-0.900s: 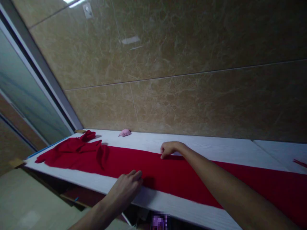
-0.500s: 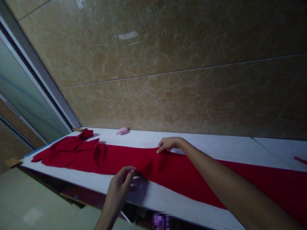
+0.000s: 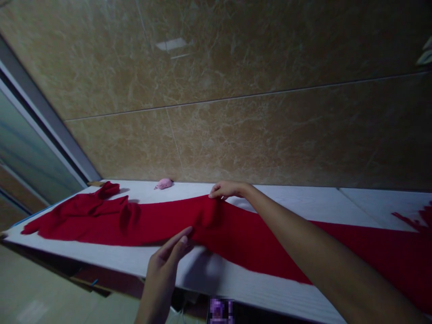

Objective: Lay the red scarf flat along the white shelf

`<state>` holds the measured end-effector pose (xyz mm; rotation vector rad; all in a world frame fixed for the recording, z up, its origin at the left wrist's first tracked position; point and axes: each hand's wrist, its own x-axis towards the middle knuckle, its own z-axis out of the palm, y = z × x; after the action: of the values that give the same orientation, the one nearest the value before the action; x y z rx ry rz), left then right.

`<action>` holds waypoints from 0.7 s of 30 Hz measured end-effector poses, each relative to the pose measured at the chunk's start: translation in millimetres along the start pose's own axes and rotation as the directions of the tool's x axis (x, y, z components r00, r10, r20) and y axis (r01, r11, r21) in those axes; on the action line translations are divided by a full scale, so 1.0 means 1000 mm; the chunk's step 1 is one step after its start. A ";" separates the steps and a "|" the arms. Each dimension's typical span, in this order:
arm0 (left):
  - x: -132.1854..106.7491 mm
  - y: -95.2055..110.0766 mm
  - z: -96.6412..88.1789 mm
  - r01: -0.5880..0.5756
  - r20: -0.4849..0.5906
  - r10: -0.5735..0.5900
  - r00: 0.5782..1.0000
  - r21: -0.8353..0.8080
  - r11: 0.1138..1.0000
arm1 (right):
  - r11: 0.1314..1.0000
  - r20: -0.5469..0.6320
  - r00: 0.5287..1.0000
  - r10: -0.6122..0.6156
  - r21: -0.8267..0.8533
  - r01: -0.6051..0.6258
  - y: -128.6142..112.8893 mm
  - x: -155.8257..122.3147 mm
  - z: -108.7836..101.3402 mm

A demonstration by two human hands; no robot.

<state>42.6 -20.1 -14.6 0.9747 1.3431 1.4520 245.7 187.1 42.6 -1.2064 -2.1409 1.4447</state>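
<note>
A long red cloth (image 3: 236, 234) lies along a white table (image 3: 236, 283) that runs against a marble wall. My left hand (image 3: 167, 261) pinches the cloth's near edge and holds it a little off the table. My right hand (image 3: 224, 190) pinches the far edge and lifts it, so the cloth forms a raised hump between both hands. The left end of the cloth lies bunched in loose folds (image 3: 97, 207).
A small pink object (image 3: 164, 183) sits near the wall at the back of the table. A glass door with a grey frame (image 3: 33, 135) stands on the left. More red fabric (image 3: 415, 216) shows at the right edge. Floor lies below the table's near edge.
Both hands went from resting on the flat cloth to pinching its edges and lifting it, so a hump has risen. The view has shifted to the right.
</note>
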 end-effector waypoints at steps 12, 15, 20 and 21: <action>-0.033 0.064 0.060 -0.377 0.064 0.372 0.926 0.201 0.904 | 0.969 -0.204 0.957 -0.206 0.096 0.228 -0.037 -0.048 -0.053; -0.043 0.079 0.085 -0.442 0.074 0.436 0.897 0.173 0.880 | 0.969 -0.236 0.948 -0.212 0.075 0.235 -0.042 -0.072 -0.074; -0.059 0.090 0.127 -0.492 0.142 0.483 0.864 0.035 0.870 | 0.975 -0.253 0.947 -0.197 0.054 0.217 -0.045 -0.123 -0.107; -0.062 0.091 0.135 -0.498 0.167 0.489 0.856 0.012 0.867 | 0.977 -0.254 0.949 -0.187 0.055 0.208 -0.044 -0.134 -0.112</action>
<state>179.2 -41.3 91.1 1.5225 1.0601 1.6721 377.3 147.8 159.3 -1.0479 -1.9521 1.2138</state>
